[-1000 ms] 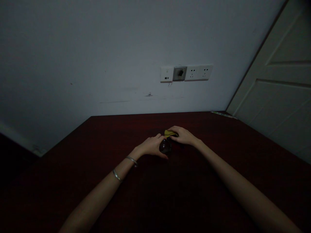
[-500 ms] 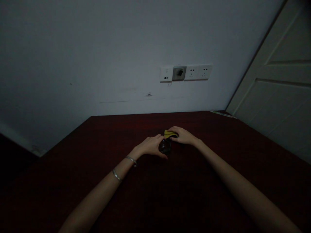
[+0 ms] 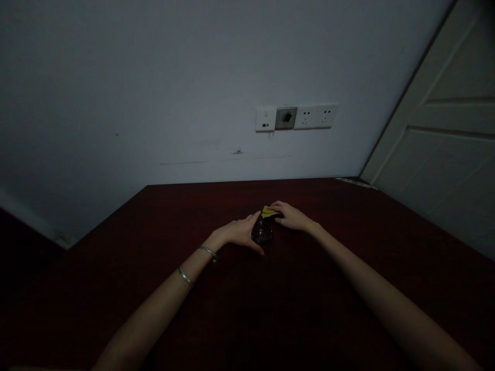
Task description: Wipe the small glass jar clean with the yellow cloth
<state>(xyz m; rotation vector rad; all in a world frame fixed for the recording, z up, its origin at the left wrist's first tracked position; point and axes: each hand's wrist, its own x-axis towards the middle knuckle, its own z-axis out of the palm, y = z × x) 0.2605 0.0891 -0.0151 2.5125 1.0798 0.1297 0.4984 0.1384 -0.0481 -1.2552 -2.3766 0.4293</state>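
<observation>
Left wrist: we see two silver bracelets [image 3: 185,276] on it, a little apart from each other.
Left hand: the left hand [image 3: 240,231] comes from the left and is bent around the glass jar; its fingers are clamped on it, the thumb on the side near to us, the others on the far side.
Jar: the dark glass jar [image 3: 262,236] is between the two hands, directly right of the left palm, so the left hand is the nearer one. Its long axis seems to go away from us, toward the sponge, but in this weak light we cannot tell if it stands upright or is tilted.
Sponge: the yellow sponge [image 3: 269,211], dark underneath, is at the far end of the jar. It seems to touch there; we cannot be fully sure.
Right hand: the right hand [image 3: 292,216] comes from the right, with its fingers closed on the sponge; the jar lies to the left of them and a little nearer to us.
Bench: under both hands we find a dark red bench [image 3: 193,201], its far edge along the wall.
Wall: the pale wall [image 3: 154,77] carries grey scuff marks [image 3: 237,151] and, more to the right, a row of sockets [image 3: 317,116].
Far right corner: a thin pale strip [image 3: 356,183] lies along the bench edge, beside a panelled door [image 3: 444,149].
</observation>
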